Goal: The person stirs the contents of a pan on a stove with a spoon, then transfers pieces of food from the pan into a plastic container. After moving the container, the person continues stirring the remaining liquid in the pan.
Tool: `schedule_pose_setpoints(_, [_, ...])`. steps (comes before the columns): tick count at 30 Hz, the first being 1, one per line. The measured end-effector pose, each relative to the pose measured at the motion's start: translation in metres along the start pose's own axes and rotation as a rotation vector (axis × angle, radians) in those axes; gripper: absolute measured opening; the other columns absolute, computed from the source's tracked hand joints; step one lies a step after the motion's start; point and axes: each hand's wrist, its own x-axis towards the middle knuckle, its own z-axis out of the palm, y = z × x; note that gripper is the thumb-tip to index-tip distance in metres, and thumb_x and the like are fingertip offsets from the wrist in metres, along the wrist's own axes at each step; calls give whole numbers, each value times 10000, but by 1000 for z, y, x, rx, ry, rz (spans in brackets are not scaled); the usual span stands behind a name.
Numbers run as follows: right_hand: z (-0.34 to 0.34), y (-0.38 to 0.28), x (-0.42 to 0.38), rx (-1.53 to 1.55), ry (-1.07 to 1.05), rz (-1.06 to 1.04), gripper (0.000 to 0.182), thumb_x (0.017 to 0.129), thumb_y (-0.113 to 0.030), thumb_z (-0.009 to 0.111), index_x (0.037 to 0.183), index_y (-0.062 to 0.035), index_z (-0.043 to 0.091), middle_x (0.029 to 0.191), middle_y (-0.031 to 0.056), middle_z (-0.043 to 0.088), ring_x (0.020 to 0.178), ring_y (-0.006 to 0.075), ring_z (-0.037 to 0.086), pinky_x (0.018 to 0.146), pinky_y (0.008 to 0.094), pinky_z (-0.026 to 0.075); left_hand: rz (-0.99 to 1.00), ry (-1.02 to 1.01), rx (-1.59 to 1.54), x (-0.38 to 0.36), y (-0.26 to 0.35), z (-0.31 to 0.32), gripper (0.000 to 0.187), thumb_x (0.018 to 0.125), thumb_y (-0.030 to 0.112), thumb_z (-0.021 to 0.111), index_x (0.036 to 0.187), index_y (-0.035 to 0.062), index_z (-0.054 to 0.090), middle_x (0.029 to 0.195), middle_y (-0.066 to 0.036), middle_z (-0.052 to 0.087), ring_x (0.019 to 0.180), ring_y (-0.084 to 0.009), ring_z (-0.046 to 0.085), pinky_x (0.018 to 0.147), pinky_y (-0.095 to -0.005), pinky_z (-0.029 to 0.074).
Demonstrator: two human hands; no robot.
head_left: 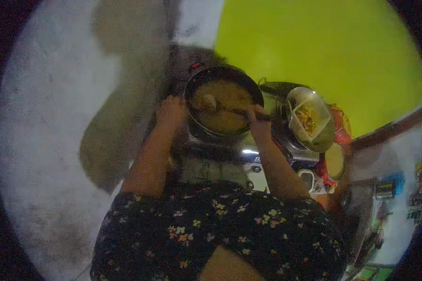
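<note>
A dark round pan (191, 122) sits on the stove, with yellowish-brown food (227, 96) spread inside it. My right hand (258, 118) is closed round the dark handle of a ladle (209, 101) at the pan's right side. The ladle's rounded head rests in the food, left of the middle. At the pan's left edge, my left hand (172, 110) is closed on the pan; its fingertips are dim, and the exact part they grip is hidden.
To the right stands a pale bowl-like container (309, 117) with yellowish pieces in it. A red container with a round pale top (334, 161) and a white-handled item (306, 178) are nearer me. A yellow-green wall (323, 47) rises behind the stove.
</note>
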Motion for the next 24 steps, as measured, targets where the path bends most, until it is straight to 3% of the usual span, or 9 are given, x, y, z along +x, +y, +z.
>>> schedule_pose_setpoints(3, [20, 14, -8, -65, 141, -543, 31, 873, -25, 611, 855, -2, 622, 755, 80, 589, 651, 170, 572, 554, 303, 463, 2, -47, -30, -2, 0, -1, 380, 966, 292, 392, 1146, 15, 580, 1144, -190, 546, 1100, -355, 535, 948, -519, 404])
schedule_pose_setpoints(6, [21, 8, -16, -221, -70, -245, 67, 844, -106, 626, 819, -46, 643, 770, 125, 613, 730, 277, 602, 645, 359, 491, -19, -11, -3, -3, 5, -1, 373, 964, 289, 396, 1133, 16, 585, 1127, -184, 549, 1088, -358, 540, 931, -506, 417])
schedule_pose_setpoints(9, [20, -10, -22, -154, -79, -236, 29, 798, -60, 664, 820, -57, 645, 767, 127, 613, 737, 286, 613, 644, 356, 500, 39, 88, -5, 1, -4, 17, 367, 962, 287, 397, 1121, 13, 581, 1123, -177, 552, 1079, -354, 547, 920, -504, 427])
schedule_pose_setpoints(12, [24, -21, -20, -173, -24, -455, 45, 784, -52, 669, 818, -58, 640, 771, 130, 610, 738, 293, 619, 636, 355, 505, 47, -4, 60, 0, 0, 10, 356, 961, 288, 397, 1117, 22, 575, 1117, -167, 553, 1080, -355, 546, 923, -514, 424])
schedule_pose_setpoints(15, [22, -31, -21, -304, -70, -410, 53, 786, -47, 664, 831, -54, 637, 771, 128, 607, 731, 296, 618, 635, 356, 505, 37, 22, -27, 2, -4, 13, 342, 958, 280, 399, 1115, 33, 576, 1136, -165, 547, 1085, -356, 543, 935, -519, 419])
schedule_pose_setpoints(18, [25, -26, -16, -96, -26, -577, 60, 790, -51, 660, 842, -53, 630, 781, 120, 614, 726, 295, 620, 640, 363, 508, 17, 28, -12, 6, -6, 19, 338, 959, 278, 401, 1098, 34, 588, 1125, -166, 551, 1077, -355, 547, 925, -515, 424])
schedule_pose_setpoints(24, [24, -30, -16, -256, -82, -449, 65, 795, -60, 662, 845, -52, 621, 815, 115, 634, 762, 291, 635, 677, 358, 516, 23, 10, -20, 8, -6, 17, 357, 968, 288, 380, 1089, 29, 594, 1109, -163, 562, 1060, -348, 557, 908, -518, 432])
